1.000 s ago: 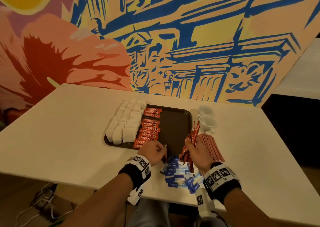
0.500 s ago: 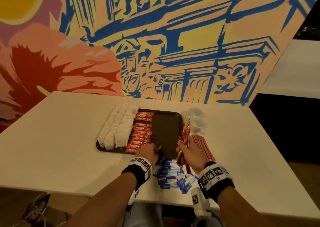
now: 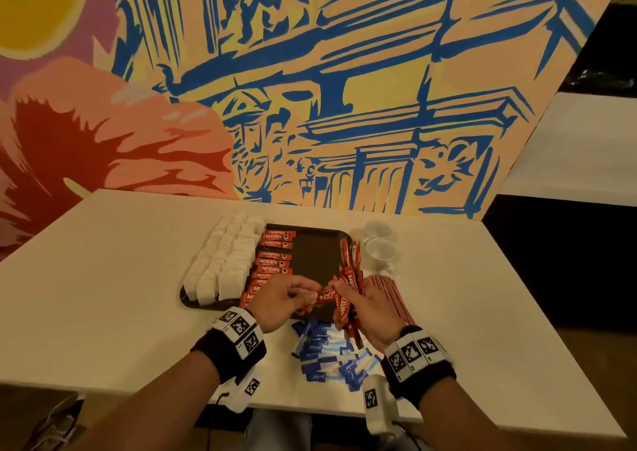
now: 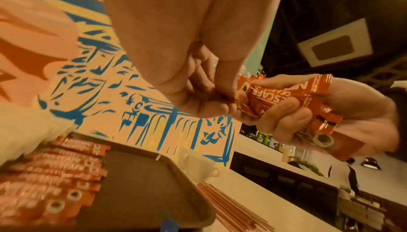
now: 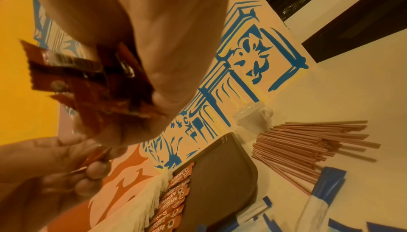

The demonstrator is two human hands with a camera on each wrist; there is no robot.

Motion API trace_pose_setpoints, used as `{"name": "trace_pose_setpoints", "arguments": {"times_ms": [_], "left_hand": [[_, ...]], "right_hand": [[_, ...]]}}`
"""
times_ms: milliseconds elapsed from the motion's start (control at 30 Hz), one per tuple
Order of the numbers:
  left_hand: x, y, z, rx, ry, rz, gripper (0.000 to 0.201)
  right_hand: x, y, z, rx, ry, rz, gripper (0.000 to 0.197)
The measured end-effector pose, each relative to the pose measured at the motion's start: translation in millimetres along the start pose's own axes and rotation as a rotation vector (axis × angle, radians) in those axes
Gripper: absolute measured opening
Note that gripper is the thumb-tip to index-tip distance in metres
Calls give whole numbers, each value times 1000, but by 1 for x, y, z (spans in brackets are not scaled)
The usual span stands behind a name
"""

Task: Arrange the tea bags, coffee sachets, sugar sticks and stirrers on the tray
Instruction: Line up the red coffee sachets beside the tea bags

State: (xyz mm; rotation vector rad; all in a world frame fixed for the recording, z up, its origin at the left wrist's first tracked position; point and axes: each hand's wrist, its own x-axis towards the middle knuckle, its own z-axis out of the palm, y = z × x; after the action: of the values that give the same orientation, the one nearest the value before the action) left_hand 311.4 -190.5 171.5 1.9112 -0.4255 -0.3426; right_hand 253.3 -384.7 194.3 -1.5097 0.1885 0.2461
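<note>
A dark tray [image 3: 315, 254] [image 4: 136, 180] [image 5: 220, 174] lies on the white table. On its left part stand rows of white tea bags [image 3: 224, 261] [image 5: 141, 206], beside a column of red coffee sachets [image 3: 274, 261] [image 4: 55, 183] [image 5: 174, 197]. Above the tray's near edge, my right hand [image 3: 365, 307] [image 4: 330, 113] grips a bundle of coffee sachets [image 3: 348, 278] [image 4: 286, 96] [image 5: 88, 82]. My left hand [image 3: 286, 295] [image 4: 209, 100] [image 5: 44, 162] pinches one end of a single sachet [image 3: 325, 293] from that bundle. Blue sugar sticks [image 3: 327, 350] [image 5: 326, 187] lie in a loose heap near the table's front edge. Reddish stirrers [image 3: 389, 292] [image 4: 231, 206] [image 5: 308, 145] lie right of the tray.
Two white cups [image 3: 379, 243] [image 4: 198, 166] [image 5: 251, 117] stand right of the tray's far corner. A painted mural wall [image 3: 310, 88] rises behind the table. The tray's right half is bare. The table edge [image 3: 138, 387] runs close below my wrists.
My left hand has left the tray's sachet column and moved right to the bundle in my right hand, where it now pinches a sachet. Both hands have risen slightly.
</note>
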Motion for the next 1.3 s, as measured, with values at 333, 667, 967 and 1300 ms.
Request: {"name": "trace_pose_setpoints", "arguments": {"times_ms": [333,667,967,1300], "left_hand": [[-8,24,-21,56,-175,15,22],[-2,23,-40,-142,104,39,23],[7,20,-46,-187,264,34,10],[20,38,-33,-19,-29,90,29]], "right_hand": [[-4,-6,-5,54,-52,-44,29],[-16,-13,-3,-117,-225,1,33],[-8,-17,3,-147,-167,-21,32],[-6,-20,7,-17,-180,21,24]]}}
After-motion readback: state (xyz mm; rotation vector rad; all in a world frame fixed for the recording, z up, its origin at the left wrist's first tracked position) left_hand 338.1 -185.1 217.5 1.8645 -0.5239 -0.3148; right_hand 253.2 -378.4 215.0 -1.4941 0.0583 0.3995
